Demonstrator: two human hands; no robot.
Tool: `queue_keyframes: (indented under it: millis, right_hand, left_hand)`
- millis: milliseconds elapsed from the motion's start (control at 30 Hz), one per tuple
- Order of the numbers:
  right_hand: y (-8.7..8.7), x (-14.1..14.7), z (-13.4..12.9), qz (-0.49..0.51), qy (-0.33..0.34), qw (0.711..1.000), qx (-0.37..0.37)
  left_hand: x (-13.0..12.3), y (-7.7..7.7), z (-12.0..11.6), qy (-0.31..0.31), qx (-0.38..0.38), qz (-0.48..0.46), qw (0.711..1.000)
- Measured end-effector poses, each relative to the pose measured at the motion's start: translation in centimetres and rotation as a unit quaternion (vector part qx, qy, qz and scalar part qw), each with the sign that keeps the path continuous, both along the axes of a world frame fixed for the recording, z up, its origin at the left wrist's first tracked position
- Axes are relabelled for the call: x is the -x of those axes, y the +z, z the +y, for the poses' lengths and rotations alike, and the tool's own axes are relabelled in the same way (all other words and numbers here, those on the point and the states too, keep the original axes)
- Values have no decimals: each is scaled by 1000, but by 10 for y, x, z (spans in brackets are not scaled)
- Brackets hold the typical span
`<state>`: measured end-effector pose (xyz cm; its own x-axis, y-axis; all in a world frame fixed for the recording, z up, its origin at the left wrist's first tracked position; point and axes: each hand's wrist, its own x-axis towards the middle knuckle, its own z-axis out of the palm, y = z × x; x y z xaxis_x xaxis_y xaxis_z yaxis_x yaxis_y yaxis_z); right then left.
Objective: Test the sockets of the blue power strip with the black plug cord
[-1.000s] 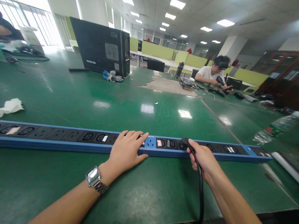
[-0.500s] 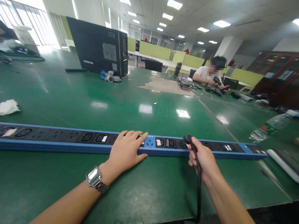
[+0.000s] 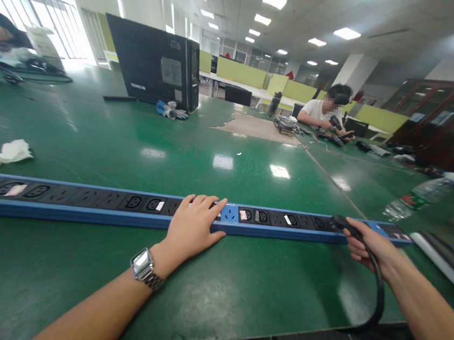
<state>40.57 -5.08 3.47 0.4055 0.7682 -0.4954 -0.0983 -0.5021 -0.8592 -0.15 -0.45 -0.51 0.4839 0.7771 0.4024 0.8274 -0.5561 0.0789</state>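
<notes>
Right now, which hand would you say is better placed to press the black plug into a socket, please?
The right, probably: the right hand holds the black plug at the power strip, while the left hand lies on the strip, away from the plug.

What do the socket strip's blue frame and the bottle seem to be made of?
The blue frame is probably painted or anodised metal, given its straight rails and even sheen. The bottle looks like clear, glossy plastic: see-through, with bright highlights.
</notes>
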Motion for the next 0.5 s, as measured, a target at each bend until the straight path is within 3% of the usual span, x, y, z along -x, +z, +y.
queue_keyframes:
  millis: [100,500]
  right_hand:
    - [1,4,4,-19,12,1000,6]
    - [3,8,5,-133,-52,990,12]
  left_hand:
    - [0,1,0,2,4,8,1000]
    - [1,1,1,3,11,15,1000]
